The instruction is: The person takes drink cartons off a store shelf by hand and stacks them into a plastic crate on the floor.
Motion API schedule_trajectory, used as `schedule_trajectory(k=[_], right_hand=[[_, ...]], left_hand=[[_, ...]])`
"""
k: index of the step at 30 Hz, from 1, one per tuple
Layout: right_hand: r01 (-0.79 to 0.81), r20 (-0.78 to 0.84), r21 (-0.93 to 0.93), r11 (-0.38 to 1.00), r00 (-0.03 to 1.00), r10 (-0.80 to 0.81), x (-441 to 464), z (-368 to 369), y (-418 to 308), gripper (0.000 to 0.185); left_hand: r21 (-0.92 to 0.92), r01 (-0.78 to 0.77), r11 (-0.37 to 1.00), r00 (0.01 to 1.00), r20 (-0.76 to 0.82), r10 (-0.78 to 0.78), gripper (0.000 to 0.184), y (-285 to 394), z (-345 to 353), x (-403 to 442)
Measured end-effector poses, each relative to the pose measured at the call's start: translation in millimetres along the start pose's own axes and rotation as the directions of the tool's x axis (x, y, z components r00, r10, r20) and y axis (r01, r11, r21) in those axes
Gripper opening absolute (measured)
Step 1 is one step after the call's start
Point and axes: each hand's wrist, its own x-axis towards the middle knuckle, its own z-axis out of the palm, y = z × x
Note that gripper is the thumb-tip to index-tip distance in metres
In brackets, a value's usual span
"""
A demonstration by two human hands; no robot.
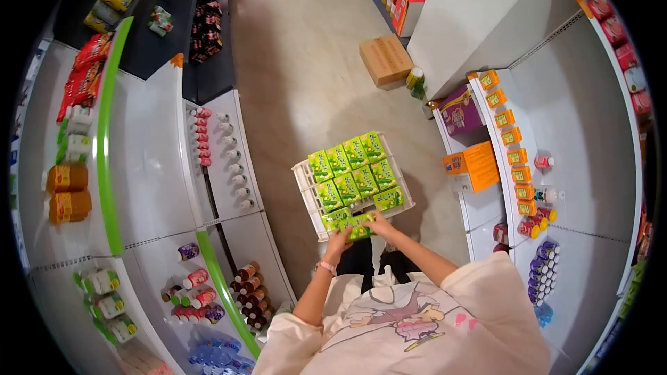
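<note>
Both my hands grip one green drink carton [360, 227] with yellow print, held level over the near edge of a white plastic crate [303, 186]. My left hand [339, 242] is closed on the carton's left end, a pink band round the wrist. On its right end, my right hand [379, 225] is closed with the thumb and fingers. Several matching green cartons [353, 167] stand in rows in the crate beyond my hands. Another green carton [389, 198] lies at the near right, and one more [336, 218] is partly behind the held one.
White shelving [240, 160] with small bottles runs along the left. On the right, shelves carry orange boxes [515, 156] and a larger orange carton [475, 168]. A cardboard box [386, 60] and a yellow-green container [415, 78] stand on the aisle floor [299, 48] ahead.
</note>
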Motion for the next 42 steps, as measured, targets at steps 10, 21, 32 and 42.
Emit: schedule_trajectory(k=[10, 21, 32, 42], right_hand=[[-0.308, 0.1, 0.59, 0.747, 0.945, 0.31, 81, 6, -86, 0.057], [-0.102, 0.008, 0.077, 0.992, 0.995, 0.102, 77, -6, -75, 0.037], [-0.231, -0.461, -0.224, 0.947, 0.881, 0.106, -87, -103, 95, 0.027], [0.08, -0.921, 0.131, 0.988, 0.378, 0.092, -212, -45, 406, 0.034]], left_hand=[[0.417, -0.53, 0.739, 0.828, 0.068, 0.556, 0.043, 113, -24, 139], [0.831, -0.501, 0.242, 0.703, 0.227, 0.675, 0.036, 177, -4, 187], [0.981, -0.189, -0.044, 0.759, 0.175, 0.627, 0.061, 24, 5, 99], [0.252, -0.825, -0.505, 0.299, 0.954, -0.013, 0.038, -136, 282, 69]])
